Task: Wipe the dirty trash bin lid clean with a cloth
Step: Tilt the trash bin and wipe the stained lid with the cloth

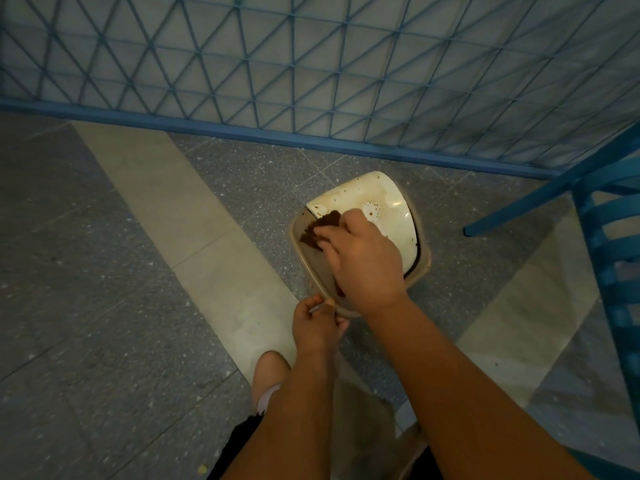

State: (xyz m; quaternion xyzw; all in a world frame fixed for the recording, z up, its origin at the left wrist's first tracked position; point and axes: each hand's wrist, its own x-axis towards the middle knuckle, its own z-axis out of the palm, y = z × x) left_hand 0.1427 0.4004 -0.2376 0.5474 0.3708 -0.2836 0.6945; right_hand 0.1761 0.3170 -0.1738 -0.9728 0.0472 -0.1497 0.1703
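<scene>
Right hand (363, 261) fingers pinch the dark brown cloth (320, 226) against the stained cream plastic swing lid (374, 199); left hand (317, 323) fingers grip the tan bin rim (424, 268), probably to steady it.

Speckled grey floor (104, 271), blue lattice railing (277, 64)

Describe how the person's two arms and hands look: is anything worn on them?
Both forearms are bare, with no sleeves in view. The left hand and right hand wear no gloves, and no watch, bracelet or ring shows. The fingers are uncovered.
</scene>
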